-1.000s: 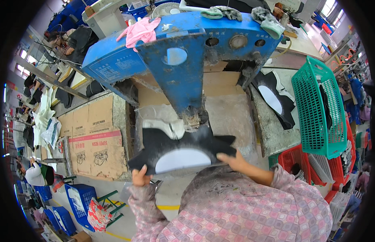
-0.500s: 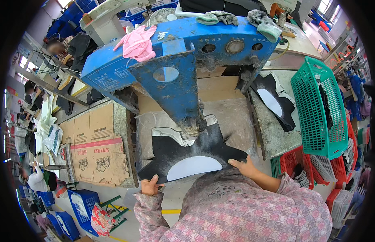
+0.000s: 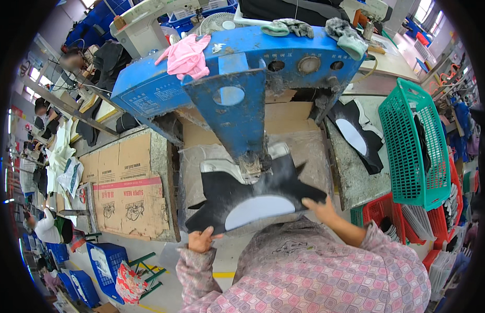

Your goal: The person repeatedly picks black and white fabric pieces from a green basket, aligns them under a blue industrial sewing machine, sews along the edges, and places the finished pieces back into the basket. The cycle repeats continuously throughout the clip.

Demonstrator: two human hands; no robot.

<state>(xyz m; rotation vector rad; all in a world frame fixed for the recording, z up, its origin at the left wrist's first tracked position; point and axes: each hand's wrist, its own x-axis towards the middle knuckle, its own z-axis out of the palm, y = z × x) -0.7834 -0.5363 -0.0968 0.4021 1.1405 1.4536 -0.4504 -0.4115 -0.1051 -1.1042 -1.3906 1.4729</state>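
A black shoe-upper piece (image 3: 242, 193) with a pale oval panel lies flat under the head of a blue machine (image 3: 237, 88). My left hand (image 3: 202, 240) pinches its near left corner. My right hand (image 3: 319, 207) grips its right edge, thumb on top. The piece's far edge sits beneath the machine's metal foot (image 3: 251, 168). Both forearms wear pink checked sleeves.
A stack of similar black pieces (image 3: 357, 135) lies on the table to the right. A green basket (image 3: 417, 146) and red baskets (image 3: 393, 219) stand at right. Cardboard (image 3: 127, 193) covers the left side. Pink cloth (image 3: 186, 55) rests on the machine. Other people work at far left.
The black piece has turned and shifted under the machine's foot. Both hands have moved with it, the right hand farther right along its edge.
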